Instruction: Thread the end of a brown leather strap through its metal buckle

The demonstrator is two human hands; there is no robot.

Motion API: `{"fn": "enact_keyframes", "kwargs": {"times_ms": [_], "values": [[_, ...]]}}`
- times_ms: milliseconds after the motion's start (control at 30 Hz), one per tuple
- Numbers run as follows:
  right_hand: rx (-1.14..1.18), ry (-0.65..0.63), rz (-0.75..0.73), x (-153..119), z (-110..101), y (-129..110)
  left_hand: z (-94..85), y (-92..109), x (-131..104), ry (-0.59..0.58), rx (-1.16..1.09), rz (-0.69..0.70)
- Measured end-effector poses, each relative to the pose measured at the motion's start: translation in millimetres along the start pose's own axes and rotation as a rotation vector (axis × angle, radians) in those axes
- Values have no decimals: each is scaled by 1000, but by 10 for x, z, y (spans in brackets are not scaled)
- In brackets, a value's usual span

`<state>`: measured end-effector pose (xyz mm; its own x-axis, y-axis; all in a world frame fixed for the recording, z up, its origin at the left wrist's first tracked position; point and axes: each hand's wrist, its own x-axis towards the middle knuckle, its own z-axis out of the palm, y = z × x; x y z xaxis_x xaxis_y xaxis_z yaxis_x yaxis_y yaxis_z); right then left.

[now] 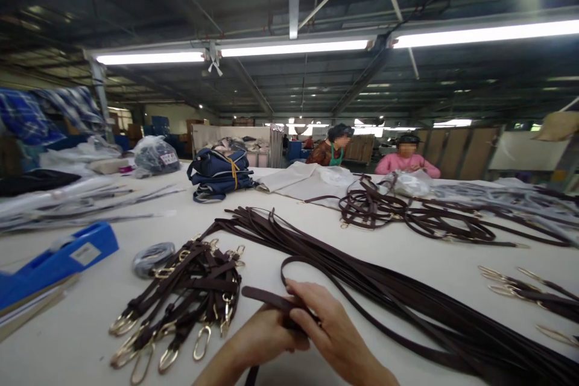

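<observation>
A dark brown leather strap runs through both of my hands, its rounded end pointing left. My left hand is closed around it, with the fingers partly hidden. My right hand lies over the left, thumb and fingers pinching the same strap. A loop of strap rises behind the right hand and trails off to the right. Just beyond lies a long bundle of similar straps. To the left of my hands is a pile of short straps with gold-coloured clips and oval rings.
A blue tape dispenser stands at the left, near a coiled grey strip. Folded navy bags sit farther back. Tangled straps lie at right, with more clipped straps nearer. Two people are across the table.
</observation>
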<state>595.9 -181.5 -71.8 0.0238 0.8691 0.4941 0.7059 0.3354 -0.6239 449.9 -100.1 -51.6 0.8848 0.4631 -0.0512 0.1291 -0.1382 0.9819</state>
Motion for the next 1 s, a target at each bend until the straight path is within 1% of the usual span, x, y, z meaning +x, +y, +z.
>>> {"fn": "enact_keyframes", "kwargs": {"times_ms": [67, 100, 133, 200, 267, 333, 400, 433, 533, 600, 667, 767, 867, 1000], "values": [[9, 14, -52, 3, 36, -43, 64, -28, 14, 7, 23, 52], [48, 39, -48, 11, 34, -59, 83, -50, 26, 2, 22, 68], [127, 68, -14, 22, 19, -72, 92, -73, 38, -3, 17, 78], [368, 112, 132, 48, -41, -90, 83, -109, 60, 36, 8, 72], [604, 129, 277, 68, -121, -99, 49, -123, 74, 125, 0, 59], [729, 120, 347, 77, -200, -101, 8, -116, 76, 184, -1, 40], [732, 94, 373, 79, -271, -103, -23, -101, 70, 203, 46, 30], [717, 59, 386, 77, -303, -104, -33, -94, 66, 212, 83, 36], [682, -54, 433, 65, -389, -92, -48, -92, 61, 237, 171, 88], [679, -81, 470, 54, -427, -58, -61, -104, 70, 258, 178, 123], [678, -51, 515, 47, -442, -11, -85, -119, 87, 268, 163, 145], [720, 4, 559, 56, -418, 41, -131, -139, 113, 249, 143, 166], [714, 15, 556, 70, -363, 64, -161, -147, 127, 253, 126, 169], [718, 93, 568, 65, -306, 124, -163, -140, 127, 237, 84, 176]]}}
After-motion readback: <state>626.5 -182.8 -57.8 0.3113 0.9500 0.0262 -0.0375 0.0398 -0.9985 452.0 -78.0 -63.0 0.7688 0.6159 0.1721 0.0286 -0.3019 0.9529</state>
